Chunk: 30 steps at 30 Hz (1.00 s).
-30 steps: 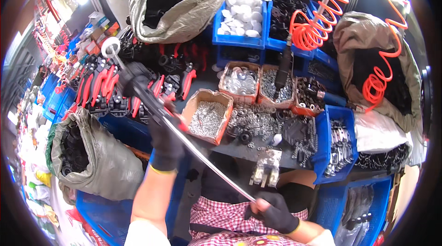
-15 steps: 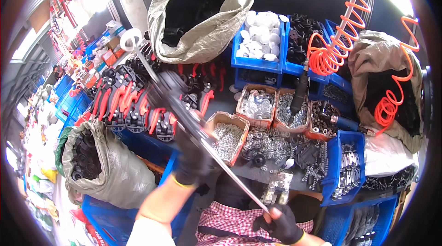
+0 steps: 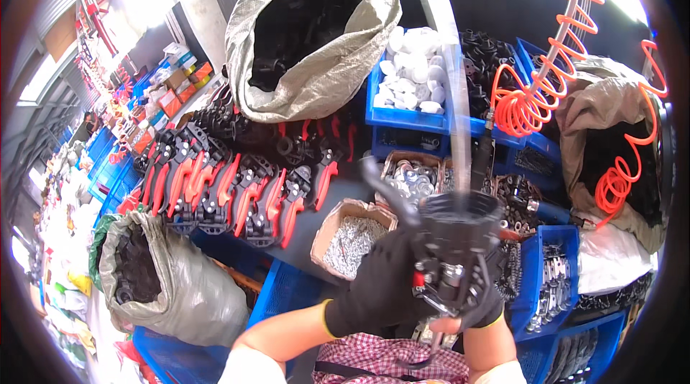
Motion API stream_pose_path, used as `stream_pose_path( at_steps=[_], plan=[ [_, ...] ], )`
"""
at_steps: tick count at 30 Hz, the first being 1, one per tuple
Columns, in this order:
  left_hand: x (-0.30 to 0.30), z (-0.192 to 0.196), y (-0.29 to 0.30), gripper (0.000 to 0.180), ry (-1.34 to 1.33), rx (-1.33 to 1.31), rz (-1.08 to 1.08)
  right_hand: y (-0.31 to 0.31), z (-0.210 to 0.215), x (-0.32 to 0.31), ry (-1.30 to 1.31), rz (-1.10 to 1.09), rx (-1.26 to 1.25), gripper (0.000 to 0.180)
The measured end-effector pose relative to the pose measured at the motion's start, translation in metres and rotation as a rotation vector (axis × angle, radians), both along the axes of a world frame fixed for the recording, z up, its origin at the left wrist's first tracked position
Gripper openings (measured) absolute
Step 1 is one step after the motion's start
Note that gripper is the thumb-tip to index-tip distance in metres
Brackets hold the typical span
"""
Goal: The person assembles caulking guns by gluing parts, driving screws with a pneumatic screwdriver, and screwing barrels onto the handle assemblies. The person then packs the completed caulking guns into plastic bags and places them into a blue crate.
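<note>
Both my gloved hands hold a black ribbed mechanism (image 3: 454, 229) with metal fittings and a small red part; its exact kind I cannot make out. A long pale bar (image 3: 460, 118), smeared by motion, rises from it toward the top of the view. My left hand (image 3: 384, 287) wraps the mechanism's left side. Lower on its right side my right hand (image 3: 485, 306) is closed, fingers partly hidden behind the mechanism, a bare thumb showing below. A thin dark hooked piece (image 3: 431, 357) hangs beneath. Beside my left hand stands a cardboard box of small metal pieces (image 3: 352, 244).
Red-and-black hand tools (image 3: 244, 186) lie in rows at left. Open woven sacks stand at the back (image 3: 327, 89), left (image 3: 205, 290) and right (image 3: 600, 100). Blue bins hold white caps (image 3: 413, 71) and metal levers (image 3: 552, 276). Orange coiled hoses (image 3: 521, 114) hang at right.
The bar has swung from a slant to nearly upright. The mechanism and my left hand have moved right and down; my right hand has moved from the bar's lower end up to the mechanism.
</note>
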<state>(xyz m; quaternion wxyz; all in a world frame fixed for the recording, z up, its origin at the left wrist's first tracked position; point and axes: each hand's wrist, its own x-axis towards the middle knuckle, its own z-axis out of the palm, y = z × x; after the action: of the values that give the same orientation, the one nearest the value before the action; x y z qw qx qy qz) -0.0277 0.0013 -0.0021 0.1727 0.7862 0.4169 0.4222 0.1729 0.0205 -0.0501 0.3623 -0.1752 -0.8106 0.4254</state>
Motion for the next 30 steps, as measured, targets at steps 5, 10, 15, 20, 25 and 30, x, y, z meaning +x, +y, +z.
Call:
stream_pose_path(
  at_steps=[5,10,15,20,25,30],
  plan=[
    [-0.126,0.079,0.120,0.039,0.247,-0.559,-0.434,0.024,-0.036,0.043,0.082,-0.102,0.022,0.123],
    [-0.265,0.098,0.285,0.032,0.935,0.335,1.114,0.030,-0.103,0.077,0.206,-0.090,-0.091,0.121],
    [-0.293,0.063,0.343,0.046,0.966,0.222,1.121,0.035,-0.098,0.073,0.277,-0.281,-0.205,0.120],
    [-0.354,0.093,0.320,0.021,1.101,0.237,1.134,0.050,-0.064,0.029,0.393,-0.385,-0.327,0.118],
    [-0.316,0.140,0.294,0.046,0.852,0.373,1.194,0.034,-0.049,0.021,0.492,-0.453,-0.448,0.116],
    [-0.299,0.133,0.234,0.040,0.680,0.630,1.100,0.003,-0.065,0.025,0.613,-0.402,-0.597,0.115]
  ],
)
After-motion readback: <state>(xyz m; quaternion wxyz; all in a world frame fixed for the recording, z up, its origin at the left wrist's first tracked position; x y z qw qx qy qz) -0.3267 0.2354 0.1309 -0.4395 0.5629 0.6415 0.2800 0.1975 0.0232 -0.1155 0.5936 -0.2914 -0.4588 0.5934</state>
